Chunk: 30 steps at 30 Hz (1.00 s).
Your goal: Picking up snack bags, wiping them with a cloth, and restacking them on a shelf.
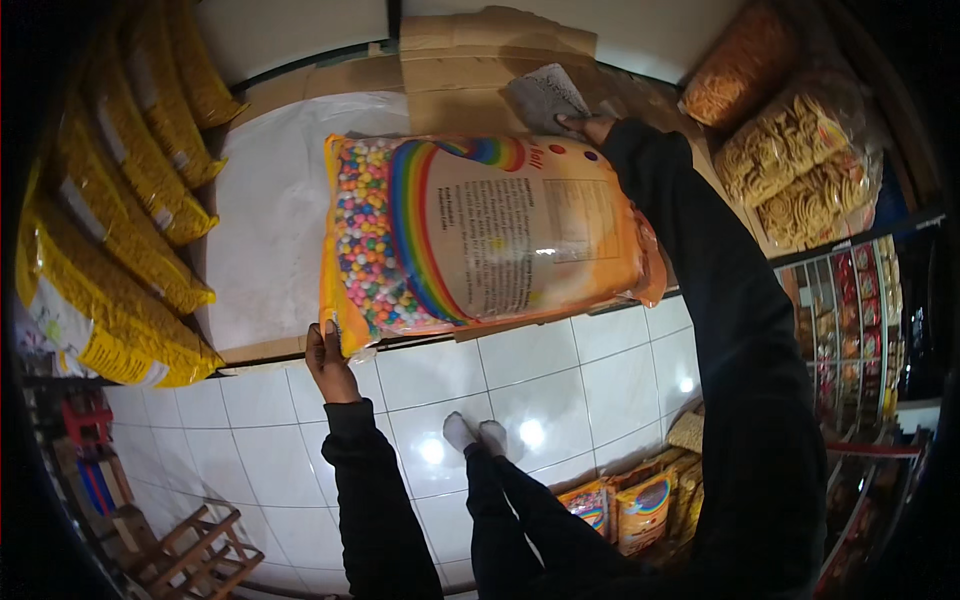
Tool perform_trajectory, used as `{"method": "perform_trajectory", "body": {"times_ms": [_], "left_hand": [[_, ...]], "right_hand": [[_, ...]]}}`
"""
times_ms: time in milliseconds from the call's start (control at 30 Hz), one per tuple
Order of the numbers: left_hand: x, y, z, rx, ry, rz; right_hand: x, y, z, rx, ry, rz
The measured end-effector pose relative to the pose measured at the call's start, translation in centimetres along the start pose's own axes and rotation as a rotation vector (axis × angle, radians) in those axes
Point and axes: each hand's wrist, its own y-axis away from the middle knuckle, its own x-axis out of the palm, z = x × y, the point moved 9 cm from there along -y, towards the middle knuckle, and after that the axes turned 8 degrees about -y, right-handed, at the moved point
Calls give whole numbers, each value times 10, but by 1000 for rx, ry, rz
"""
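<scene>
A large plastic bag of colourful candy balls [480, 232] lies flat across the shelf, its printed panel with a rainbow facing up. My left hand [331, 365] pinches the bag's near left corner, which reaches over the shelf's front edge. Beyond the bag, my right hand [589, 126] holds a grey cloth [550, 97] against the cardboard lining [465, 82]. The right sleeve passes over the bag's right end and hides part of it.
Several yellow snack bags [120, 285] stand in a row at the left of the shelf. Clear bags of curled snacks [799, 150] sit at the right. Below are a wooden stool [199, 551], more candy bags [641, 510] on the tiled floor [525, 375], and a wire rack [840, 315].
</scene>
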Motion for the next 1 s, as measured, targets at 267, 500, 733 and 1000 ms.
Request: {"method": "perform_trajectory", "body": {"times_ms": [267,500,733,1000], "left_hand": [[6,-1,2,-41,-10,-20],[6,-1,-3,10,-39,36],[10,-4,1,63,-82,81],[3,-8,4,91,-50,-79]], "right_hand": [[-20,155,-32,218,-165,-393],[46,306,6,-404,-145,-573],[43,178,136,13,606,-494],[290,252,273,-897,597,-295]]}}
